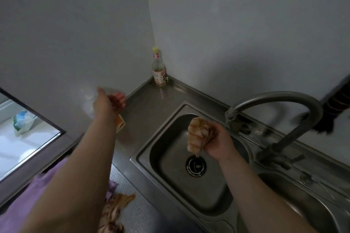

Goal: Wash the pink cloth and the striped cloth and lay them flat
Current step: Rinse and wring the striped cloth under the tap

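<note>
**A bunched cloth held over the sink**

The right hand (216,142) is up over the left bowl of the metal sink (144,152); its fingers are curled tight round a striped cloth (198,136), which is squeezed into a lump; the lump sticks out past the fingers on the thumb side, and a thin tail of it hangs down below the hand, right above the round drain (196,165); the cloth does not touch the bowl.

The left hand (110,101) reaches out over the counter (144,107) near the wall; it is blurry; the fingers look bent in and a clear thing seems to be in them, but I cannot tell what it is or if the hand grips it; an orange label (120,124) peeks out just under the wrist.

A pink cloth (28,195) lies on the counter under the left arm; beside it, at the near edge, lies another striped cloth (115,212), all crumpled.

The curved tap (274,100) bends over the sink, just past the right hand; a bottle (158,68) with a yellow cap stands upright in the far corner.
</note>
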### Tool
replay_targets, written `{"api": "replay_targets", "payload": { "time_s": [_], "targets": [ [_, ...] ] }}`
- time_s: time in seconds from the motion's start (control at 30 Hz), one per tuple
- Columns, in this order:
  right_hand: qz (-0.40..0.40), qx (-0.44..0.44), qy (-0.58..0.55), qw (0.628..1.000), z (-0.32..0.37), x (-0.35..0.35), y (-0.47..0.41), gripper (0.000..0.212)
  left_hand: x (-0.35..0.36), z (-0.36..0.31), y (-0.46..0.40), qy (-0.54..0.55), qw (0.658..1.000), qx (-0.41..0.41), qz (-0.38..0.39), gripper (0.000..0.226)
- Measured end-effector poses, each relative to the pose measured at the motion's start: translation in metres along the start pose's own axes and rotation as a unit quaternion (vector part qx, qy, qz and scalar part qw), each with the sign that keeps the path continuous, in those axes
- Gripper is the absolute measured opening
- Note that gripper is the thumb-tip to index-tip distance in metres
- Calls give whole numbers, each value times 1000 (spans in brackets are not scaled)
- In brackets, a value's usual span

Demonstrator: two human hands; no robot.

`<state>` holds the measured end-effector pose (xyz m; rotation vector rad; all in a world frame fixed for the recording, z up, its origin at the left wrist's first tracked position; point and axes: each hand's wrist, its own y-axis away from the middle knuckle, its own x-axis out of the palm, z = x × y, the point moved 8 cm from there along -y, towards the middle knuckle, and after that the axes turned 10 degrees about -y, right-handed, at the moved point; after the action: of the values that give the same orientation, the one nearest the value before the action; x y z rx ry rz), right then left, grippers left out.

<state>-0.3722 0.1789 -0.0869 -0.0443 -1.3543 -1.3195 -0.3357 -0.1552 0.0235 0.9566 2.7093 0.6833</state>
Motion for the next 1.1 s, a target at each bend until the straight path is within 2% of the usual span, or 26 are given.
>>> {"api": "replay_targets", "payload": {
  "time_s": [0.07,0.1,0.17,0.27,0.37,0.47,0.53,0.57,0.63,0.73,0.8,0.83,0.9,0.97,1.03,1.1],
  "targets": [
    [-2,6,-24,1000,3,-4,5,42,47,28,40,-87,990,46,102,68],
    [-4,4,-27,1000,5,-5,7,41,71,45,66,-139,973,88,159,66],
    [2,12,-33,999,8,-5,13,37,116,80,124,-216,924,166,268,60],
    [34,18,-49,998,12,-2,24,44,156,135,168,-269,862,206,378,55],
    [48,9,-56,997,17,-9,32,41,170,161,168,-327,815,270,395,54],
    [49,4,-91,995,15,-17,38,39,180,160,182,-407,773,320,368,78],
    [53,3,-112,992,12,-20,43,39,189,154,187,-431,764,322,357,91],
    [49,4,-120,991,10,-24,44,40,193,152,185,-437,765,317,349,93],
    [46,17,-136,990,8,-29,48,43,195,156,172,-406,806,242,358,84],
    [66,9,-136,988,18,-29,50,47,192,174,167,-191,883,34,427,78],
    [71,4,-121,990,29,-27,50,50,190,187,166,-101,904,-93,404,78],
    [63,1,-108,992,33,-29,48,55,190,193,165,-92,910,-125,385,73],
    [52,-34,-48,997,45,-35,44,60,191,194,163,-115,924,-114,347,58],
    [28,-120,39,992,67,-46,39,42,193,191,157,-131,940,-60,310,48],
    [-30,-212,140,967,89,-59,40,20,194,189,150,-125,956,-37,262,40],
    [-78,-266,286,917,94,-59,47,14,200,186,143,-116,967,-26,224,28]
  ]
}}
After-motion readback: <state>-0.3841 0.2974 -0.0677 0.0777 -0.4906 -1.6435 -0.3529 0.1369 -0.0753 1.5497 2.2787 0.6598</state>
